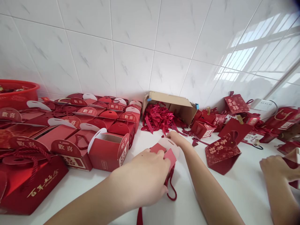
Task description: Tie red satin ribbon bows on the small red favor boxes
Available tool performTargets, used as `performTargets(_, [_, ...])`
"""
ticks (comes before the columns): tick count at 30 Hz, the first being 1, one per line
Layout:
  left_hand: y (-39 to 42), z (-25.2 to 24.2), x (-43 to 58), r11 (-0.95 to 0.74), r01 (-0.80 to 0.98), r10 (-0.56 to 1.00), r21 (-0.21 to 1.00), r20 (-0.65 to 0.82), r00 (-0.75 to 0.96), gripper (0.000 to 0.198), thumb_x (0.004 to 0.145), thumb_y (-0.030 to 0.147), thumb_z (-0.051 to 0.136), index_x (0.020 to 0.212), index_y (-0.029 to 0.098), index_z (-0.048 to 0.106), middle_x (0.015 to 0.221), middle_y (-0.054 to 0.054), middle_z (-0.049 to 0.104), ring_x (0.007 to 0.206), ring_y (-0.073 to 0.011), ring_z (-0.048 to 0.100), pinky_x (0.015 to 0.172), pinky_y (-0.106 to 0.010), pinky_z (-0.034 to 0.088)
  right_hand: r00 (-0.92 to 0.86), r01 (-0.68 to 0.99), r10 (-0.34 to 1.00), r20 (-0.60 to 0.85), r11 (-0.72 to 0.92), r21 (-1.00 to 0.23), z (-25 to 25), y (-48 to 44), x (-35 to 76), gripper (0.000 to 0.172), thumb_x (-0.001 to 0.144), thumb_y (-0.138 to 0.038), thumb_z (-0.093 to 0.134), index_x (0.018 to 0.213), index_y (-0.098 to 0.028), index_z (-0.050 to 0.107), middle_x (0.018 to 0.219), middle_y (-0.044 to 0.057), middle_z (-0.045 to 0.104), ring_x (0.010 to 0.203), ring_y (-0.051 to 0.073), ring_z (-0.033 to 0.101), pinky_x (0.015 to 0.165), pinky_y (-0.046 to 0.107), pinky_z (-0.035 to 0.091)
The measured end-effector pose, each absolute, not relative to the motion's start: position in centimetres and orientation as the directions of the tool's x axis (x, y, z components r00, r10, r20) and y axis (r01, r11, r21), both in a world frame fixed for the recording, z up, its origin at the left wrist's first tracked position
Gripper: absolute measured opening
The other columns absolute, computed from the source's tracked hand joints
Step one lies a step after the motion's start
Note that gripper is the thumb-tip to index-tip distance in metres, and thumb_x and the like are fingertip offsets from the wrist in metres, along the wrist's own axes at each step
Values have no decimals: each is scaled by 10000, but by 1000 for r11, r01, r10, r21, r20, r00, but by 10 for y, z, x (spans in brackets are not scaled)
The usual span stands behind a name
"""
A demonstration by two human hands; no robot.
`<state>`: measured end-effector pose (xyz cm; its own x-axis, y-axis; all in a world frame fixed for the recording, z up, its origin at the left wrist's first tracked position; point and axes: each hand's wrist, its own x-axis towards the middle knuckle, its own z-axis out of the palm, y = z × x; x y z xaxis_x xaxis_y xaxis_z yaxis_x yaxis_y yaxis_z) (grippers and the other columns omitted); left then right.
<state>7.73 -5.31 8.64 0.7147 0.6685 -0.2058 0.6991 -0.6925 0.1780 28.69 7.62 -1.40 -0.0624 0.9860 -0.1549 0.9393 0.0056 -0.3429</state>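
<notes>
My left hand [145, 168] reaches over a small red gift box [172, 157] on the white table, its fingers closed around the box. A pale scalloped flap [167, 144] stands up at the box's far side. Just behind that flap is my right hand [175, 137], its fingers curled and their tips mostly hidden, so what they grip cannot be made out. A dark red cord [173, 192] hangs in a loop from under my left hand onto the table. A red ribbon [140, 215] lies near the front edge.
Rows of red gift boxes [106, 153] fill the left side, with a red basin [18, 95] behind. A cardboard carton [171, 100] spills red ribbons [158, 117]. On the right are red tags [220, 153], a power strip [261, 104] and another person's hand [277, 168].
</notes>
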Motion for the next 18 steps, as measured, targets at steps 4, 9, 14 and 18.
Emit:
performTargets(4, [-50,84,83,-752,643,612,143,-209,762,308,768,10,445,974,139,634,993,-99,643,910,-274,604,837,-423,483,32,800,991,126,51,-598,13,70,299,72,822,-192,602,832,-135,645,859,72,698,824,179,654,768,298,522])
performTargets(9, [-43,90,87,-738,667,629,103,-253,735,393,736,-59,441,983,154,660,995,-103,671,930,-277,620,835,-387,456,196,469,891,409,281,-837,61,46,313,152,842,-308,545,928,-186,568,902,46,705,813,142,682,762,287,549])
performTargets(14, [-38,94,89,-683,718,647,129,-349,678,222,756,180,645,973,182,692,935,-105,684,912,-314,635,667,-327,463,397,-118,703,591,677,-727,96,3,320,136,669,-116,701,772,-169,630,751,6,677,766,144,682,710,255,555])
performTargets(18, [-38,91,98,-648,746,662,152,-371,651,468,679,541,712,949,160,679,955,-114,667,870,-320,639,671,-347,499,482,-201,653,584,731,-652,104,-27,315,146,686,-25,631,755,-151,651,734,22,625,732,120,642,597,195,533])
